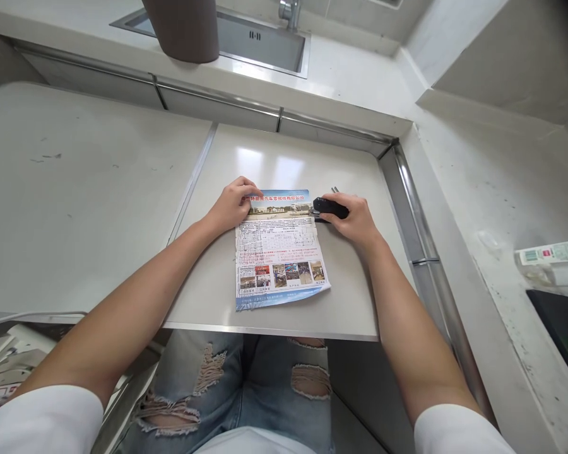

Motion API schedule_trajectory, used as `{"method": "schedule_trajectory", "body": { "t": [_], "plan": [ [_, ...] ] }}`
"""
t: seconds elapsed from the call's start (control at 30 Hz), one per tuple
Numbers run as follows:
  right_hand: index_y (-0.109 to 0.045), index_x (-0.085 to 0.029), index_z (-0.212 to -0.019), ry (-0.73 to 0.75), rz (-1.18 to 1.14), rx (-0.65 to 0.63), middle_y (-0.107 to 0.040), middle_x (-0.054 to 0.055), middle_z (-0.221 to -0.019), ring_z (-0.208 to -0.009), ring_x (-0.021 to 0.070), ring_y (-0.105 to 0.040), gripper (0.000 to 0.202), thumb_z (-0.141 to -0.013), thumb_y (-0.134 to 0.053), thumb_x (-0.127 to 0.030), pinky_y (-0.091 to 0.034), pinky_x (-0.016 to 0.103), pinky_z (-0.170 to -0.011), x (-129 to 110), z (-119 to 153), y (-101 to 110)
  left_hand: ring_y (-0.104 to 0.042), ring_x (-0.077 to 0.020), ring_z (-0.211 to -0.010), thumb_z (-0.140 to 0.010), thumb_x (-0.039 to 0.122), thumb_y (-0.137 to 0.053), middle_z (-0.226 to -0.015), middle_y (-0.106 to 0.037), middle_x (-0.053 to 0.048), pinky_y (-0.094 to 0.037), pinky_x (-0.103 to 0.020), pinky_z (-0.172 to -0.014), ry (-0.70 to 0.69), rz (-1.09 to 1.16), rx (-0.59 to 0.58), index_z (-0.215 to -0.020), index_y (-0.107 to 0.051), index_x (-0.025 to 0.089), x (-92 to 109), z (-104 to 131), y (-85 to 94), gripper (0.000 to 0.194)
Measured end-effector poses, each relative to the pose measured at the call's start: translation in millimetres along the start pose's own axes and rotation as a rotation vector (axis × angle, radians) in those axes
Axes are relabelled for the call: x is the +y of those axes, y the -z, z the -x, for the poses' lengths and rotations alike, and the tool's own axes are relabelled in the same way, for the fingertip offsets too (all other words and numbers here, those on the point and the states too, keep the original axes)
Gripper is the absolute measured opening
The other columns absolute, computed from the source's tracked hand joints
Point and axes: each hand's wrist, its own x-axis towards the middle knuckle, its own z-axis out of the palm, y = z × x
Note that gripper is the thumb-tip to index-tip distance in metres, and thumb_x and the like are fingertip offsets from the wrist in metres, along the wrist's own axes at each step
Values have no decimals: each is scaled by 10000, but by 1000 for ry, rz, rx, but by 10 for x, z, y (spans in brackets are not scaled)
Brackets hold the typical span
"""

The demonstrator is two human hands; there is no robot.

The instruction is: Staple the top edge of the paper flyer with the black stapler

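A printed flyer (284,243) with photos and red lettering lies on the white table, its lower right corner curling up. My left hand (234,202) grips its upper left edge, fingers bent over the border. In my right hand (353,219) is a black stapler (329,207), whose front end meets the flyer's upper right edge. I cannot tell whether its jaws are pressed together. Just behind the right hand, two thin dark tips (335,189) stick out; the rest of that thing is hidden.
The white table (99,208) has a seam left of the flyer. Beyond it run a metal rail (227,98) and a counter with a sink (269,47) and a brown container (184,28). At right, a ledge holds a white-and-green box (551,252) and a black tray (558,328).
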Motion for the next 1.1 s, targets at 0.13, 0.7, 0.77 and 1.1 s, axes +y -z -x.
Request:
{"method": "schedule_trajectory", "body": {
  "t": [0.13,0.7,0.77,1.1],
  "plan": [
    [-808,-272,-1284,27,35,-31,-842,70,-1136,-1001,307,-781,359,-968,-699,-404,-561,483,-959,-70,-12,-22,-686,-268,-1043,-847,59,-527,-1211,-717,-107,-616,-458,-918,-15,10,-14,-1083,-824,206,3,-4,-3,407],
    [-777,-298,-1221,-139,480,-229,-784,100,-1252,-1196,352,-586,329,-1021,-540,-191,-346,507,-1012,-561,-41,-168,-668,-258,-1041,-842,-8,-511,-1218,-679,-98,-588,-442,-945,70,-6,-25,-1087,-821,196,56,-13,-39,445],
    [-771,-274,-1172,-125,534,-232,-790,112,-1244,-1195,357,-575,319,-1005,-533,-143,-336,523,-1021,-620,-40,-221,-670,-258,-1040,-835,-13,-517,-1217,-682,-100,-588,-443,-958,72,-13,-18,-1079,-823,189,49,-18,-42,440],
    [-700,-262,-1341,-89,487,-221,-768,119,-1306,-1209,361,-628,375,-1000,-569,-179,-424,508,-1015,-531,-17,-93,-653,-318,-1131,-952,123,-652,-1199,-744,-115,-544,-507,-1044,93,-113,-6,-1101,-849,214,9,-23,-47,264]
  ]
}}
